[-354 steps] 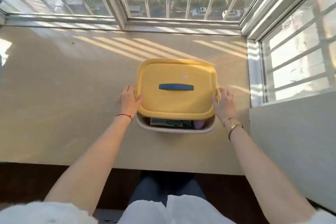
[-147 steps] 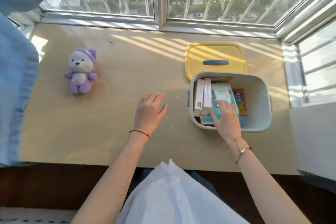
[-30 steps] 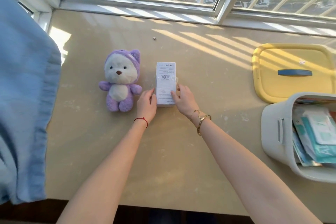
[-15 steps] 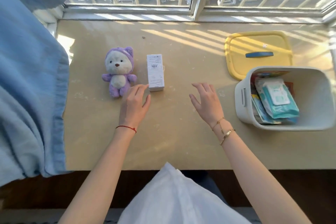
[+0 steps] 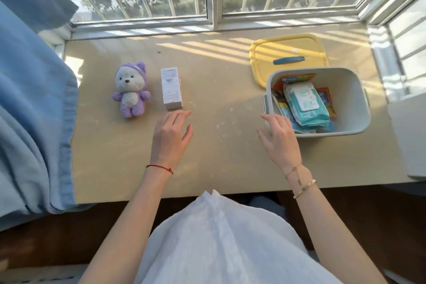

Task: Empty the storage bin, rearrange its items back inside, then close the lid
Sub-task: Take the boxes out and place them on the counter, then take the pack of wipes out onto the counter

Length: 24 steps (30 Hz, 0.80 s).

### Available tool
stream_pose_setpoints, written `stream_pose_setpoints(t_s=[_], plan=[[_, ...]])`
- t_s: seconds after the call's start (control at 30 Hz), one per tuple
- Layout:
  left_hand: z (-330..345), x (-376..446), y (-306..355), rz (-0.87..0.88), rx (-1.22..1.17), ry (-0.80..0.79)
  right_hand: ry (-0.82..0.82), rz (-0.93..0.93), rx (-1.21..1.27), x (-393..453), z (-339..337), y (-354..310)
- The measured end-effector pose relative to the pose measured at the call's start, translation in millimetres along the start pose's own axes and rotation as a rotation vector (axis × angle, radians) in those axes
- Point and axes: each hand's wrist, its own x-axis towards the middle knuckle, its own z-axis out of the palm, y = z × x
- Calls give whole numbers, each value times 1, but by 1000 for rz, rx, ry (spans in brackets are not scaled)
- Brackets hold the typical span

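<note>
Yellow lid (image 5: 288,53) with blue handle (image 5: 288,60); pale grey bin (image 5: 350,99); purple-and-white plush bear (image 5: 131,90); white box (image 5: 170,86).

Lidless storage bin (image 5: 350,101), half-emptied

Bright window sunlight, striped shadows, wide-angle edge distortion

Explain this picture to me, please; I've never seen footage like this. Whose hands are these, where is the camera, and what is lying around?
A head-worn camera looks down at the wearer's own bare hands. The left hand and right hand hover open, holding nothing. On the beige ledge lie a purple plush bear and a white cardboard box. At right stands an open pale grey plastic bin, containing a teal wipes pack and other packets. Its yellow lid lies behind it.
</note>
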Motion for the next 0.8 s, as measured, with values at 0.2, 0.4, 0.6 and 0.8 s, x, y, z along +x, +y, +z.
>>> stream_pose_setpoints(t_s=[0.2, 0.4, 0.6, 0.8], plan=[[40, -7, 87, -14, 43, 20, 16, 48, 6, -16, -51, 87], [90, 0, 181, -75, 18, 6, -37, 87, -41, -9, -91, 182], [142, 30, 241, -111, -23, -16, -104, 87, -27, 29, -100, 245], [209, 71, 263, -169, -73, -105, -164, 127, 4, 77, -77, 283]])
